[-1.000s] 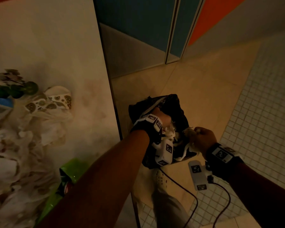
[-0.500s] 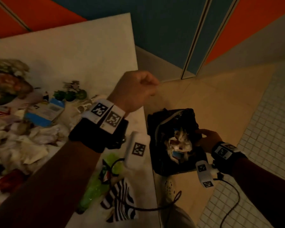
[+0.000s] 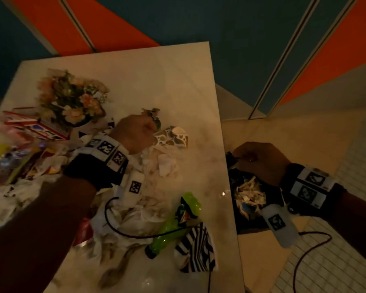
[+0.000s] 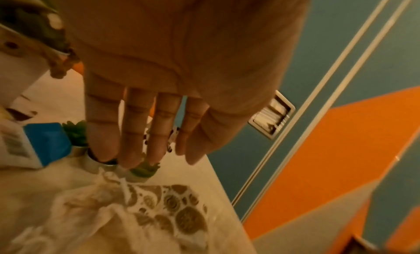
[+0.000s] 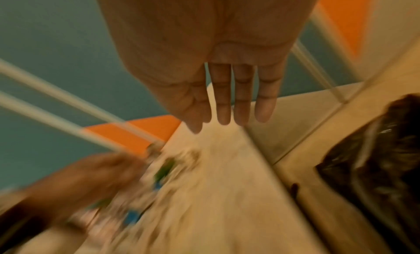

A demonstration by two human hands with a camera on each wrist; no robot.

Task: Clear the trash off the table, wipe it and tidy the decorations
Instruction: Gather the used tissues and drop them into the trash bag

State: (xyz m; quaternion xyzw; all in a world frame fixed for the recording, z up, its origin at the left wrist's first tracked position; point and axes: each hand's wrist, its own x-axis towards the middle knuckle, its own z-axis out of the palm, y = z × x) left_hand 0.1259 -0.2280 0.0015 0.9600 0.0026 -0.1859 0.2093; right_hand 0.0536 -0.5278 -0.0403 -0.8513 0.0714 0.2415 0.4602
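1. table [image 3: 178, 77]: one, pale, littered at centre and left of the head view.
2. green bottle [image 3: 173, 225]: one, lying flat, cap end toward lower left, long axis running up-right.
3. trash bag [image 3: 235, 216]: one, black, right of the table edge (crumpled paper inside).
4. small potted plants [image 4: 145, 168]: three, counted only in the left wrist view.
5. left hand [image 3: 133, 134]: fingers straight, over the patterned wrapper [image 3: 173, 138].
6. right hand [image 3: 260, 161]: fingers straight in the wrist view, at the bag rim; contact unclear.

Dim warm light; right wrist view motion-blurred; wide-angle edge distortion.
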